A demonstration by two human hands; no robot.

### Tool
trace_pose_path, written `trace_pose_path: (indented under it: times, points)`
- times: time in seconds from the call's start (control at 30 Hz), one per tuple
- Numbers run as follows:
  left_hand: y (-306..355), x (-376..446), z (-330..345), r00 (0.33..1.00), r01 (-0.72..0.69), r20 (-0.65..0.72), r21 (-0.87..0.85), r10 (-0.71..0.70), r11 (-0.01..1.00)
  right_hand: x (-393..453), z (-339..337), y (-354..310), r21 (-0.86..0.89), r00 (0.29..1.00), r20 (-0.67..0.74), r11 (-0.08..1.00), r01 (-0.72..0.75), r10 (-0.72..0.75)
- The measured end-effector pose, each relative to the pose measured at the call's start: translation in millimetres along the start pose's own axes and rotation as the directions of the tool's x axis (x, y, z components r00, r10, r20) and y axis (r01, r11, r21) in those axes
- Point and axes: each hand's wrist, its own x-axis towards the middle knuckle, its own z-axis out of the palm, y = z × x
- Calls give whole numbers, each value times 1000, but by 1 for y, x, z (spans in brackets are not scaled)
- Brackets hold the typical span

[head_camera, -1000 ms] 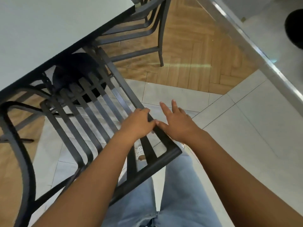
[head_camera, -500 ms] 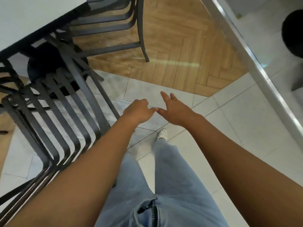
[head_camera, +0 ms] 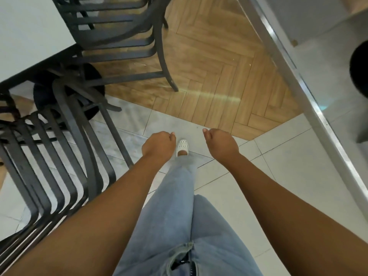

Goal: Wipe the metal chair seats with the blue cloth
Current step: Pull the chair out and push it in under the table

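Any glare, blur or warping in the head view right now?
Head view: a pale streak of light crosses the wood floor; the metal rail at right is smeared and shiny; wide-angle bowing curves the near chair; both hands look sharp.

Dark slatted metal chair (head_camera: 59, 156), left.

No text, label, brand, number or sign can be read anywhere in the head view.
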Motion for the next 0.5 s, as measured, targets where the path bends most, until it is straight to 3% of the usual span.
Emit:
trace_pose_path:
  times: [0.13,0.23,0.3,0.37,0.5]
  points:
    - [23,31,-8,993,91,84,-54,-86,994,40,-23,0,105,998,68,994,-14,6]
    - [40,55,-18,948,201,277,-137,-157,970,69,-45,-2,103,959,283,994,-21,-9]
    - [54,70,-27,931,242,312,-132,-192,961,89,-62,-3,39,925,378,999,7,-21]
    - [72,85,-41,931,281,280,-141,-234,949,110,-80,-4,-1,928,373,1000,21,-19]
    - [114,112,-85,955,295,77,-273,-285,915,151,-118,-10,-10,952,306,999,31,-26]
